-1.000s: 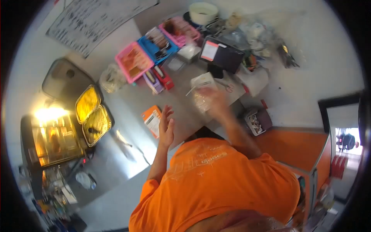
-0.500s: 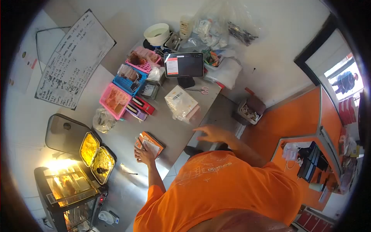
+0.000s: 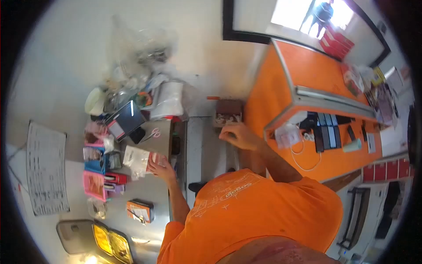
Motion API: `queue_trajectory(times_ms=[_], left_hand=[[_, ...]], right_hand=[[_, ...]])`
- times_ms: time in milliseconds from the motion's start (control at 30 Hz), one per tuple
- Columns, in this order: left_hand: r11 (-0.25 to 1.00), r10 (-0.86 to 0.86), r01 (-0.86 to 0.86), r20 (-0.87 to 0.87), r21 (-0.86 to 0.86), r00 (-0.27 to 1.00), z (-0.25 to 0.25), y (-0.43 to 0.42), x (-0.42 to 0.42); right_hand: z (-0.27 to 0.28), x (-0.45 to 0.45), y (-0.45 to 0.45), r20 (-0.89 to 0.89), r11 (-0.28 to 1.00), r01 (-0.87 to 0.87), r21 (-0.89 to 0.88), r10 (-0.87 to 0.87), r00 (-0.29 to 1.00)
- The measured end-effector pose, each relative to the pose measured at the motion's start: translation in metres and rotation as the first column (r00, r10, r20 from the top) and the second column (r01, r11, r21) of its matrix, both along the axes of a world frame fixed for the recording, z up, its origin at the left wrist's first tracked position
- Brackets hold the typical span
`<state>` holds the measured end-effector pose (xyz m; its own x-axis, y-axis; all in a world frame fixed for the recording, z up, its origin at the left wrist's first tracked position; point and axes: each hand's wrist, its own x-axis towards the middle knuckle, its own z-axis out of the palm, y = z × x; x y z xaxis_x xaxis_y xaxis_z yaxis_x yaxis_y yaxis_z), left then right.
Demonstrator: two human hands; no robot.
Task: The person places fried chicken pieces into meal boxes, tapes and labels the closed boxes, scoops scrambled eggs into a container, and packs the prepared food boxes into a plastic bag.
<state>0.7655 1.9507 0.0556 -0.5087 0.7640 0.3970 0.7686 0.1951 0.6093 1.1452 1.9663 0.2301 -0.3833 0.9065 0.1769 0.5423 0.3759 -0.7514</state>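
My left hand (image 3: 161, 169) is at the table's right edge, its fingers bent over the reddish end of a clear-plastic-wrapped pack (image 3: 137, 159). Motion blur softens its fingertips. Hanging in the air beyond the table's right edge, my right hand (image 3: 239, 136) holds nothing, its fingers loosely bent and a little apart. An orange-and-white box (image 3: 140, 210) lies nearer the front of the table, with a small dark item on top. Pink-handled scissors (image 3: 154, 133) and a tilted tablet (image 3: 126, 120) lie farther back.
Pink basket (image 3: 94, 185) and blue basket (image 3: 93, 159) line the wall side of the grey table (image 3: 157, 198). An open case with a yellow lining (image 3: 115, 244) sits at the front left. A bin (image 3: 227, 112) stands on the floor ahead. An orange counter (image 3: 281, 83) stands to the right.
The view has swung to the right. My left hand has left the orange-and-white box and reached the plastic-wrapped pack. My right hand is still in the air, its fingers more bent.
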Motion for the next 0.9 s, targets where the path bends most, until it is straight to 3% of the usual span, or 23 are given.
queue_trajectory(times_ms=[33, 133, 200, 267, 367, 400, 433, 500, 533, 567, 633, 667, 700, 733, 767, 867, 900], left_hand=[[0.998, -0.059, 0.056, 0.097, 0.033, 0.994, 0.002, 0.006, 0.021], [0.991, 0.103, -0.101, 0.019, -0.089, 0.994, -0.010, 0.024, 0.032], [0.945, 0.239, -0.258, -0.112, -0.201, 0.965, -0.009, 0.033, -0.005], [0.844, 0.408, -0.452, -0.199, -0.290, 0.891, 0.019, 0.041, -0.045], [0.803, 0.516, -0.459, 0.059, -0.381, 0.855, -0.049, 0.049, -0.163], [0.849, 0.472, -0.224, 0.495, -0.479, 0.729, -0.031, 0.047, -0.165], [0.895, 0.390, 0.037, 0.820, -0.444, 0.419, -0.017, 0.047, -0.159], [0.906, 0.252, 0.226, 0.884, -0.359, 0.393, -0.027, 0.050, -0.157], [0.932, 0.081, 0.316, 0.953, -0.176, 0.291, -0.052, 0.055, -0.161], [0.936, 0.195, 0.216, 0.921, -0.277, 0.336, -0.082, 0.063, -0.167], [0.976, 0.183, -0.007, 0.802, -0.218, 0.569, -0.048, 0.078, -0.107], [0.959, 0.279, -0.192, 0.596, -0.208, 0.753, -0.046, 0.088, -0.094], [0.910, 0.414, -0.373, 0.318, -0.183, 0.853, -0.036, 0.096, -0.079], [0.847, 0.525, -0.514, 0.068, -0.132, 0.848, -0.020, 0.105, -0.065], [0.830, 0.546, -0.551, -0.076, -0.088, 0.834, 0.002, 0.115, -0.052], [0.931, 0.206, -0.275, -0.275, -0.242, 0.939, 0.062, 0.152, -0.034], [0.967, 0.079, -0.151, -0.326, -0.204, 0.942, 0.066, 0.167, -0.032]], right_hand=[[0.006, 0.026, 0.000, -0.048, 0.998, 0.038, 0.051, -0.035, 0.998], [0.016, 0.069, -0.012, -0.147, 0.958, 0.246, 0.147, -0.225, 0.963], [0.002, 0.085, -0.014, -0.171, 0.942, 0.329, -0.071, -0.337, 0.926], [-0.010, 0.076, -0.007, -0.108, 0.934, 0.288, -0.211, -0.316, 0.943], [-0.035, 0.053, 0.018, -0.077, 0.933, 0.088, -0.350, -0.122, 0.990], [-0.050, 0.044, 0.031, -0.081, 0.923, 0.003, -0.385, -0.037, 0.996], [-0.068, 0.034, 0.047, -0.063, 0.915, -0.061, -0.399, 0.039, 0.997], [-0.109, 0.010, 0.090, -0.022, 0.888, -0.172, -0.426, 0.180, 0.983], [-0.126, -0.006, 0.116, 0.018, 0.895, -0.155, -0.418, 0.179, 0.984], [-0.142, -0.025, 0.146, 0.057, 0.901, -0.139, -0.412, 0.178, 0.982], [-0.177, -0.069, 0.214, 0.198, 0.950, -0.037, -0.311, 0.103, 0.975], [-0.195, -0.093, 0.247, 0.291, 0.977, 0.040, -0.210, 0.024, 0.956], [-0.214, -0.118, 0.279, 0.295, 0.975, 0.099, -0.199, -0.036, 0.955], [-0.232, -0.140, 0.315, 0.300, 0.970, 0.162, -0.184, -0.102, 0.949], [-0.240, -0.158, 0.343, 0.305, 0.959, 0.229, -0.169, -0.170, 0.937], [-0.250, -0.192, 0.379, 0.603, 0.909, 0.400, -0.119, -0.254, 0.756], [-0.262, -0.201, 0.382, 0.561, 0.890, 0.454, -0.053, -0.349, 0.750]])
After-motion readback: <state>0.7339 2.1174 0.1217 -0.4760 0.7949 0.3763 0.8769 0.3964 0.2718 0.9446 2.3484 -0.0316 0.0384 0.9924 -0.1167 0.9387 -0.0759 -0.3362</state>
